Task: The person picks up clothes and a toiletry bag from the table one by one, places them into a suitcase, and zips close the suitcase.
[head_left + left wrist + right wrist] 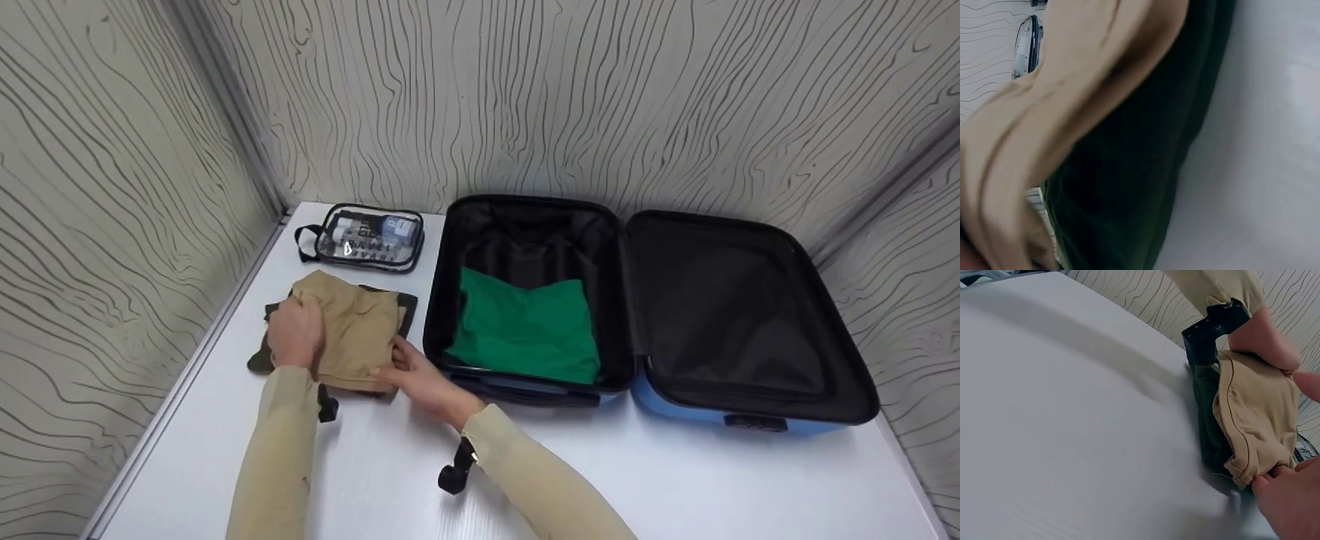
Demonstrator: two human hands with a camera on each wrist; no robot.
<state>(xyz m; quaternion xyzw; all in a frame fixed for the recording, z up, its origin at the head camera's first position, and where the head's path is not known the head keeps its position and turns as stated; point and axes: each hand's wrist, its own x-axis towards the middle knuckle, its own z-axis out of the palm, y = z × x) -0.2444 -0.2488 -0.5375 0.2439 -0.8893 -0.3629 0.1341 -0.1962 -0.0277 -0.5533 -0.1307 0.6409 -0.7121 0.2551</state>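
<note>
A folded tan garment (352, 322) with a stitched hem lies over a dark green garment (259, 361) on the left of the table. At its left side my left hand (296, 330) grips the cloth, the fingertips partly hidden by the hand itself. My right hand (427, 382) pinches the near right corner, which the right wrist view shows between thumb and fingers (1278, 475). Tan folds (1072, 84) fill much of the left wrist view, with the dark green cloth (1129, 169) below them.
Behind the garments is a clear travel pouch (371, 238) with a black strap. To the right an open blue suitcase (750, 315) lies flat, a folded green garment (529, 326) in its left half. Patterned walls (480, 97) border the white table (390, 472).
</note>
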